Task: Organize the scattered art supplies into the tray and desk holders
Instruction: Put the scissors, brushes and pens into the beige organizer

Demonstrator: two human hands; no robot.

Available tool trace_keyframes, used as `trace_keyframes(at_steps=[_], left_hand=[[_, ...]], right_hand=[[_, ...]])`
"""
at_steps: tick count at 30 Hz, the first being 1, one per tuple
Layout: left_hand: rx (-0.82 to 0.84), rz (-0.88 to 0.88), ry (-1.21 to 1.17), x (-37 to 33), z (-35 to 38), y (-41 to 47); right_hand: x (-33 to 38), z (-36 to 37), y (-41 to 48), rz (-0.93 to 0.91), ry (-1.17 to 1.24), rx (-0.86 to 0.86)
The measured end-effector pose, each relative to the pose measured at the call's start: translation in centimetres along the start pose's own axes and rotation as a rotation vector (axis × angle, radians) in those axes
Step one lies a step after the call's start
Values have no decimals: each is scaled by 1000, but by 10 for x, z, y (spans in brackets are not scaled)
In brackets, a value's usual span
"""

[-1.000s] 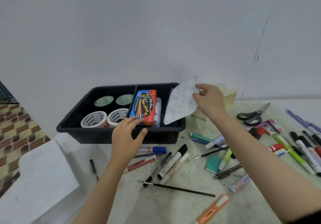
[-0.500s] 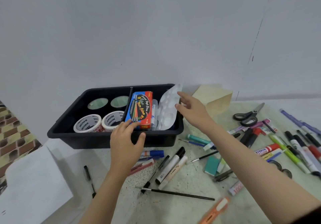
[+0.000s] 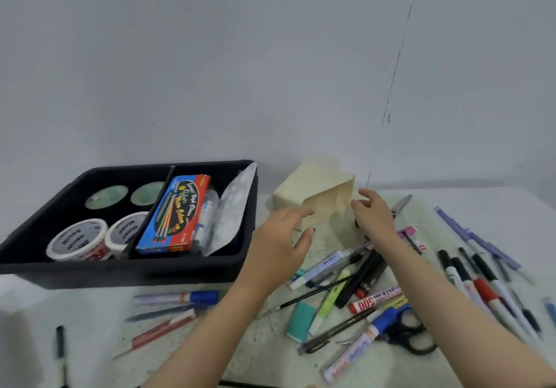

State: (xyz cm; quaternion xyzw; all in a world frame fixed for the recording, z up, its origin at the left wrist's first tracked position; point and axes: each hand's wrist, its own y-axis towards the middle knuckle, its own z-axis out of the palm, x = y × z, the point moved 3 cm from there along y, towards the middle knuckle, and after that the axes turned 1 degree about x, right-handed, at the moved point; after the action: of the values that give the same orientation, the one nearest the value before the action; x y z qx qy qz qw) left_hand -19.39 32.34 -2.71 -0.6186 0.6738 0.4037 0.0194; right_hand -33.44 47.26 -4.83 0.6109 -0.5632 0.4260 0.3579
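The black tray (image 3: pixel 180 270) stands at the left and holds tape rolls (image 3: pixel 76 238), a blue and red colour-pencil box (image 3: pixel 177 213) and a white paint palette (image 3: pixel 231 213) leaning on its right wall. A cream desk holder (image 3: pixel 307 195) lies tipped on its side to the right of the tray. My left hand (image 3: pixel 279 243) hovers open just in front of the holder. My right hand (image 3: pixel 371 216) is open beside the holder's open end, and I cannot tell if its fingertips touch the rim. Markers, pens and brushes (image 3: pixel 340 279) lie scattered below both hands.
Black-handled scissors (image 3: pixel 412 333) lie at the front right, and another pair's blade (image 3: pixel 401 204) shows behind my right hand. A teal eraser (image 3: pixel 301 321), a blue-capped marker (image 3: pixel 180 297) and a row of markers (image 3: pixel 481 282) at the right cover the table. The wall is close behind.
My right hand let go of the palette, which now leans in the tray, and moved right to the holder. My left hand left the pencil box and moved right too.
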Motion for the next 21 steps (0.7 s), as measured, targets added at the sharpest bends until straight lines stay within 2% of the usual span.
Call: trace_keyframes(at_steps=[3,8,11,13,16,19,21], left_hand=[[18,-25,106,9,28,47],[154,-41,506,26,52,99],[112,67,468,27,53,107],[-17,94,410,26,48,110],[-204,12,281,28,41,106],[-277,-108,177,27,47,90],[-340,-238,95,28,53,79]], right_hand=[[-10,-11,14,15,11,1],[-28,-18,23,10,33,38],[-33,-20,26,7,52,57],[-32,-21,26,-6,77,65],[-28,-16,24,-38,122,130],[-16,-1,13,-111,212,322],[-10,8,9,-151,231,367]])
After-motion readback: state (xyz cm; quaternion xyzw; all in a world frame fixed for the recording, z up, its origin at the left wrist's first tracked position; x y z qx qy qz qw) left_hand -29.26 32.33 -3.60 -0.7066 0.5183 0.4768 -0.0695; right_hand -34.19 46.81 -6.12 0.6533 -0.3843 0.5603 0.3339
